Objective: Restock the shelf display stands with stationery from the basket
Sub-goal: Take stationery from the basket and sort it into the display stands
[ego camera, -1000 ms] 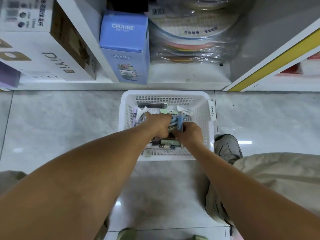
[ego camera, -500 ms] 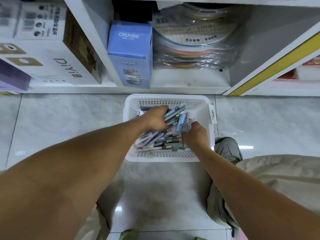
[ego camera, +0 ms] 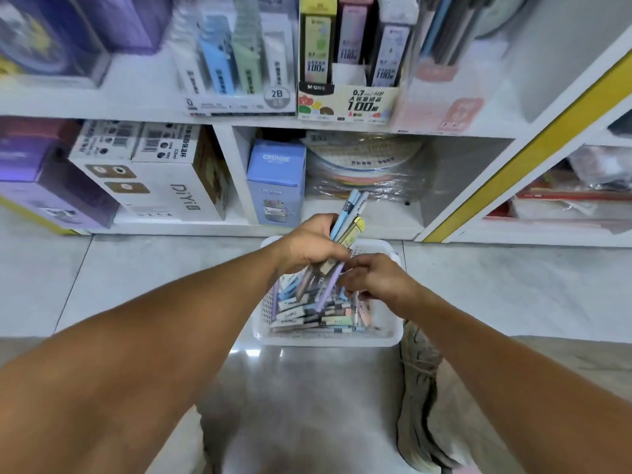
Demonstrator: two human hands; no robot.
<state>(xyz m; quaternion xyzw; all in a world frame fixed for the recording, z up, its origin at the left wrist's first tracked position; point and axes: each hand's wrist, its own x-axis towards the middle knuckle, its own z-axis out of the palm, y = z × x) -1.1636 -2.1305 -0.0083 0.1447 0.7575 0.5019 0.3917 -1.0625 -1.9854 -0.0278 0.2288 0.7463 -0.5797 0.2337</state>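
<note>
Since half a second back we have lifted our left hand (ego camera: 309,244) clear of the basket (ego camera: 328,340), and the view has tipped up to show the upper shelf (ego camera: 136,107). Left hand grips a bundle of packs (ego camera: 349,220), slim flat sticks in pastel blue, yellow, grey and lilac, fanned up-right above the basket's far rim. Our right hand (ego camera: 371,277) is just beside, fingers curled, pinching the lilac pack's lower end at the bundle's base. Basket sits on the floor below both hands, white, perforated, full of more mixed pastel packs lying flat. Display stands (ego camera: 345,100) with "0.7" and "100" print stand on the upper shelf.
</note>
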